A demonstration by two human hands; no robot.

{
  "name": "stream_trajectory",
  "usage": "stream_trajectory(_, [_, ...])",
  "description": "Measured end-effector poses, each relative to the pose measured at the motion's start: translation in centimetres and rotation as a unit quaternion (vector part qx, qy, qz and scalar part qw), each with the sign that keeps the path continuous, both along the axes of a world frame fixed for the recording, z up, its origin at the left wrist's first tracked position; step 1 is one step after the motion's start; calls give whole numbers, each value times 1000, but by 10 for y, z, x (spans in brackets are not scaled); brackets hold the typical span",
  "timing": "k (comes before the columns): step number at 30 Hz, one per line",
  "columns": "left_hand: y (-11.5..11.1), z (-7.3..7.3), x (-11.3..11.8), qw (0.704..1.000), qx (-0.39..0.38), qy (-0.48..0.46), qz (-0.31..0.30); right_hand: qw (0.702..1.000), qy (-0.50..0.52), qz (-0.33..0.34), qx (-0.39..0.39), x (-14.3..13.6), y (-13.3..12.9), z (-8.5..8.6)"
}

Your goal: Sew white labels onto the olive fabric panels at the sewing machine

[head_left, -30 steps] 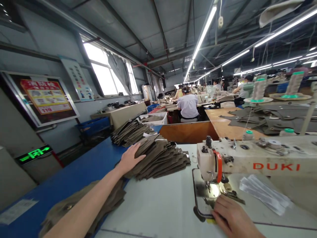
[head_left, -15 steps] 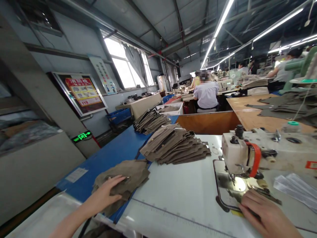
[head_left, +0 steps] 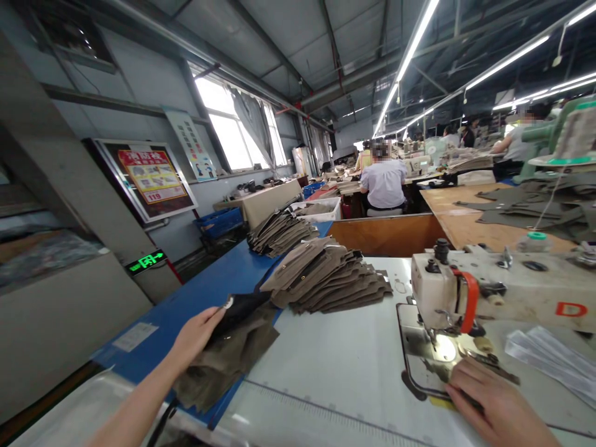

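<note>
My left hand point(head_left: 200, 334) pinches the edge of a grey-brown fabric piece point(head_left: 237, 347) lying over the blue table's edge; the lifted part shows a dark underside. Beyond it, a fanned stack of brown fabric pieces point(head_left: 326, 276) rests on the white tabletop. My right hand point(head_left: 484, 391) is at the front of the sewing machine point(head_left: 440, 292), beside the lit needle plate. Its fingers are curled together near a bit of dark fabric, and what they hold is too hidden to name.
Another fabric stack point(head_left: 282, 231) sits on the blue table point(head_left: 186, 310). White strips point(head_left: 549, 357) lie right of my right hand. A seated person point(head_left: 384, 180) is ahead, beyond a wooden panel point(head_left: 382, 233). A thread cone point(head_left: 575, 133) stands at the upper right.
My left hand has gone from lying spread on the fabric to gripping its far edge, which is now raised and folded. My right hand stays by the needle plate. The view has shifted slightly.
</note>
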State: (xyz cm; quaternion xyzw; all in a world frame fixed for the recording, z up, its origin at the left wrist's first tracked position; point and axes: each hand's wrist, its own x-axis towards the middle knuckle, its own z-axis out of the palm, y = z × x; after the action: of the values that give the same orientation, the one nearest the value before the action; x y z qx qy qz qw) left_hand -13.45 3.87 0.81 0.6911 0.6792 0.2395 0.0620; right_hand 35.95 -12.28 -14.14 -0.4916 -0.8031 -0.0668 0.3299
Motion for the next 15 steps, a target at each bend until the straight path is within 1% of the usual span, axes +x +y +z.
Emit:
stream_trajectory(2, [-1,-3,11,1000,3,-17,-14,1000,0,-2,-3,0,-1,1])
stream_trajectory(3, [-1,-4,14,999,23,-24,-3,1000,0,-3,-4,0,-1,1])
stream_trajectory(4, [-1,-5,16,998,55,-31,24,1000,1,-3,-5,0,-1,2])
stream_trajectory(6, [0,-2,14,984,136,-36,106,1000,2,-3,-6,-1,-1,2])
stream_trajectory(8, [-1,7,9,960,205,-32,190,1000,5,-6,-6,-1,0,2])
stream_trajectory(9, [-2,13,8,948,230,-29,219,1000,6,-6,-7,-2,0,2])
stream_trajectory(10, [-4,19,9,938,254,-25,234,1000,7,-6,-7,-2,1,2])
stream_trajectory(11, [-8,23,12,929,285,-20,235,1000,8,-5,-7,-2,2,1])
stream_trajectory(12, [-12,26,18,923,319,-12,214,1000,10,-4,-7,-2,2,1])
stream_trajectory(13, [-16,26,25,921,351,-1,170,1000,11,-5,-10,-2,2,1])
stream_trajectory(15, [-21,20,44,915,399,22,50,1000,12,-9,-20,-2,1,1])
